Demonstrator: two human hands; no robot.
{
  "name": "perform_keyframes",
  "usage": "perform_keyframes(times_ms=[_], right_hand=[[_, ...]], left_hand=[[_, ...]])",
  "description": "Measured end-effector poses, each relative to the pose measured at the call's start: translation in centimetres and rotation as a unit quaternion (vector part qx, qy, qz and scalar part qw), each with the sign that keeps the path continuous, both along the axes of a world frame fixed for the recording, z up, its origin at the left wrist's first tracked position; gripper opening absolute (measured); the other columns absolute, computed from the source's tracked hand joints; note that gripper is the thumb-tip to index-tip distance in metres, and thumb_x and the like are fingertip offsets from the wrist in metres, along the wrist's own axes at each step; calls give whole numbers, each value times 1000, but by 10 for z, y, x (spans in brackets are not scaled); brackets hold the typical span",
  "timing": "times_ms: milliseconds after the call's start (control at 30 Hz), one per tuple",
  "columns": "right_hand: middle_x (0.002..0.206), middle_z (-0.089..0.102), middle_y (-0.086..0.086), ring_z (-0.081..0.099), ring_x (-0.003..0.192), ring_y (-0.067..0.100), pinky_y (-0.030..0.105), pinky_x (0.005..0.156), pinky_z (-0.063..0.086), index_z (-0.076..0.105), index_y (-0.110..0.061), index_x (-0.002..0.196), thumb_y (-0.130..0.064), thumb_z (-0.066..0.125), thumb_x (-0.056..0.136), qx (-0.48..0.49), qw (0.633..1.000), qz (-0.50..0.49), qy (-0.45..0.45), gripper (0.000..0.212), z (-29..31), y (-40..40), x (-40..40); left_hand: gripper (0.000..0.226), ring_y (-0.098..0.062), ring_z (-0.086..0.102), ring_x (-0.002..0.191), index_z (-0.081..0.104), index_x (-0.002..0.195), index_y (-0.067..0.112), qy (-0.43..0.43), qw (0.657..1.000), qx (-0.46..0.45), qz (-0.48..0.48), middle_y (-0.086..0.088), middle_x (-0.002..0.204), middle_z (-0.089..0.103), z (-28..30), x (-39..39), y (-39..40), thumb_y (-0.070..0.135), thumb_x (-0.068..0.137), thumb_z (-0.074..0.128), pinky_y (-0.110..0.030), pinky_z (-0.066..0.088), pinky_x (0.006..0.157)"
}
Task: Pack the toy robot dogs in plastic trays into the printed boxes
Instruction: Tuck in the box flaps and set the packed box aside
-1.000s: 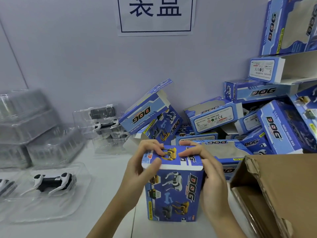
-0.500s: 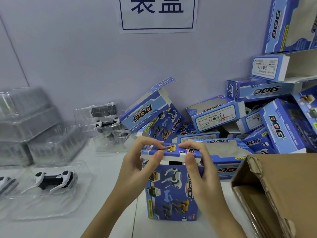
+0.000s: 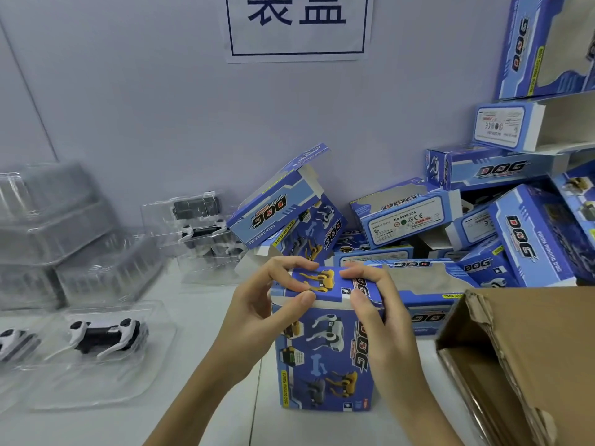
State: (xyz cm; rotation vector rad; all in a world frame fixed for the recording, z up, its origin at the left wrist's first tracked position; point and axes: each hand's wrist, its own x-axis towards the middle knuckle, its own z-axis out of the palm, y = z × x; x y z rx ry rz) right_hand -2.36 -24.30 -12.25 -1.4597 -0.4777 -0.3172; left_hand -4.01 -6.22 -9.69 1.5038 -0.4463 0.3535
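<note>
A blue printed box (image 3: 325,355) stands upright on the white table in front of me. My left hand (image 3: 260,313) grips its top left corner, fingers on the top flap (image 3: 325,286) and thumb at the flap's front edge. My right hand (image 3: 373,304) grips the top right corner the same way. The flap lies nearly flat, with a thin white strip showing under its front edge. A black and white toy robot dog (image 3: 106,336) lies in a clear plastic tray (image 3: 96,381) at the left. What the box holds is hidden.
Several more blue printed boxes (image 3: 502,233) are heaped against the wall at the right, some with open flaps. An open brown carton (image 3: 521,355) stands at the near right. Stacks of clear trays (image 3: 58,226) and trays with dogs (image 3: 199,226) fill the left.
The top flap, lifted with a gap half a second ago, is now pressed down nearly flat on the box. Both hands stayed on the box top.
</note>
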Motion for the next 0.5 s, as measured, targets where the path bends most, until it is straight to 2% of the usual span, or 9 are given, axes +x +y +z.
perform_keyframes(times_ms=[67,200,367,500], right_hand=[[124,64,-11,61,121,13,30,94,54,61,-24,123,-34,53,96,14,1000,-2,8,31,-3,3,0],[128,65,-12,62,119,7,14,85,52,61,-24,125,-24,53,95,47,999,-17,-12,32,-7,7,-3],[133,61,-15,67,112,11,28,73,61,60,-34,124,-27,53,94,77,997,-19,6,31,-10,9,-3],[125,65,-16,68,99,14,41,78,61,55,-34,128,-37,55,96,73,997,-23,9,32,-9,9,-3]], left_hand=[[30,-24,56,136,71,93,24,-9,1000,3,-4,-3,130,67,0,0,0,51,84,82,-45,65,67],[31,-27,55,137,71,92,21,-40,999,30,-3,-7,132,66,0,-1,1,50,86,81,-51,65,69],[27,-31,49,143,73,97,20,-34,998,28,-36,-9,140,63,-4,3,8,46,91,77,-47,65,77],[22,-35,46,146,76,109,21,9,996,3,-86,-10,149,56,-2,5,20,38,98,69,-48,61,88]])
